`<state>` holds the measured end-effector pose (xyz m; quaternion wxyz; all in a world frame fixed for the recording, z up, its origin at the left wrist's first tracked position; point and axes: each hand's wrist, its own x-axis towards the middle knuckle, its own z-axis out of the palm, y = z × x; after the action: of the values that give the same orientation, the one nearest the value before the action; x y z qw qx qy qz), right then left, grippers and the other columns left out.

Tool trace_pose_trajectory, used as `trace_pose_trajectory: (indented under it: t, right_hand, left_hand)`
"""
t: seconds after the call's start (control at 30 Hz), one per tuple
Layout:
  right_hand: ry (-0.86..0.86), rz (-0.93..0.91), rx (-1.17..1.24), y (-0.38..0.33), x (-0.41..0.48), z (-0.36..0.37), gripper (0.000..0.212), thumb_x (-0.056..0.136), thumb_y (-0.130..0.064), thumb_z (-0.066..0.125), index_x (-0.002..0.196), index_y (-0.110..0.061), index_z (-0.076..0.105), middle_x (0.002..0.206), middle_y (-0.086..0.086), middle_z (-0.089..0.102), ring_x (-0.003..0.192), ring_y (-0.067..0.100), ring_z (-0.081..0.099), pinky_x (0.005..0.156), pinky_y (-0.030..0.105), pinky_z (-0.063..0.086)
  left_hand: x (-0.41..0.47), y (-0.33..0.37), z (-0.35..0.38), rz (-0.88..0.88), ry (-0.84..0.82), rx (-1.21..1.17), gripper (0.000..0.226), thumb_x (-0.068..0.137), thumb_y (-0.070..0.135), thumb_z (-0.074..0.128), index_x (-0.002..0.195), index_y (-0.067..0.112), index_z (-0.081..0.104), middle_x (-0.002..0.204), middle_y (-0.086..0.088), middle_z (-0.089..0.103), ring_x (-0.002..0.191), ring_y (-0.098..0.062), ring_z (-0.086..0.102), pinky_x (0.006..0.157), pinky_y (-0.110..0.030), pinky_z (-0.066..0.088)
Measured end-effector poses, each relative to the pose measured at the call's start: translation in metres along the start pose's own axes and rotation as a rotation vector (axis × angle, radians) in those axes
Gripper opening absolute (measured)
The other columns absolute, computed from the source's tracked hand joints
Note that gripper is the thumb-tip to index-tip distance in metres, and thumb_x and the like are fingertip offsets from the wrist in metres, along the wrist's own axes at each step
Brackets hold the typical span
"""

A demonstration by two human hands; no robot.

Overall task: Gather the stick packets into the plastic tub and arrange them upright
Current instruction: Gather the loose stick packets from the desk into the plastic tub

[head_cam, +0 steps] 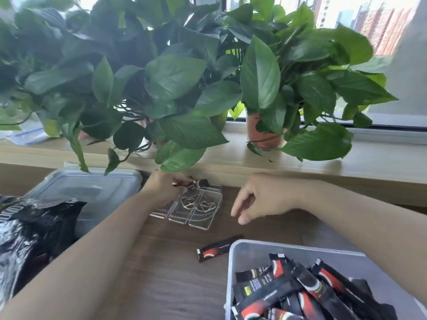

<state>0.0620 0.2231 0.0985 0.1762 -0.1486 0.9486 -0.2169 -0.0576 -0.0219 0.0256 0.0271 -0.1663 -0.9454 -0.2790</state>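
A white plastic tub (233,269) stands at the lower right, holding several black-and-red stick packets (300,289) that lie tilted and piled. One stick packet (218,248) lies flat on the wooden table just left of the tub. My left hand (161,188) reaches to the far edge of the table and pinches another stick packet (196,184) beside a clear plastic tray. My right hand (258,199) hovers over the table right of that tray, fingers loosely curled and holding nothing.
A clear moulded tray (198,209) lies mid-table. A lidded plastic box (97,188) and a crumpled black bag (30,229) sit at the left. Leafy potted plants (175,77) on the sill (346,162) overhang the table's far edge.
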Motion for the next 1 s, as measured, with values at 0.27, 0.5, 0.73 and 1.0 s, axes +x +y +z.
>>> trace_pose_trajectory:
  t: [0.27,0.5,0.73,1.0]
  right_hand:
    - [-0.205,-0.113,-0.071,0.009,0.036,0.029,0.023,0.071,-0.025,0.088,0.091,-0.020,0.079,0.086,0.000,0.073,0.065,0.001,0.055,0.058,0.010,0.041]
    - [-0.181,-0.052,-0.045,0.011,0.018,0.020,0.012,0.075,-0.020,0.083,0.076,-0.019,0.071,0.068,-0.001,0.072,0.059,0.017,0.064,0.055,0.022,0.048]
    - [0.227,0.070,0.268,0.002,-0.079,-0.009,0.012,0.079,-0.010,0.081,0.086,-0.016,0.073,0.079,0.003,0.073,0.064,0.007,0.065,0.057,0.022,0.056]
    - [0.422,0.163,0.506,-0.012,-0.217,0.017,0.011,0.076,-0.013,0.082,0.082,-0.021,0.077,0.077,0.008,0.075,0.063,0.024,0.068,0.060,0.025,0.055]
  left_hand:
    - [-0.008,-0.006,-0.006,-0.044,0.028,-0.282,0.034,0.073,0.003,0.081,0.086,0.035,0.075,0.069,0.026,0.070,0.070,0.021,0.062,0.064,0.001,0.043]
    - [-0.083,-0.002,-0.036,-0.112,0.149,-0.323,0.043,0.071,0.007,0.086,0.080,0.047,0.072,0.063,0.019,0.071,0.061,0.017,0.060,0.058,0.001,0.041]
    - [-0.152,0.057,-0.059,-0.054,0.058,-0.660,0.031,0.066,0.010,0.088,0.086,0.033,0.082,0.081,0.003,0.079,0.072,-0.005,0.071,0.069,-0.014,0.054]
    - [-0.178,0.150,-0.038,0.185,-0.150,-0.684,0.026,0.068,0.017,0.089,0.091,0.025,0.081,0.073,0.000,0.077,0.049,-0.008,0.062,0.050,-0.018,0.050]
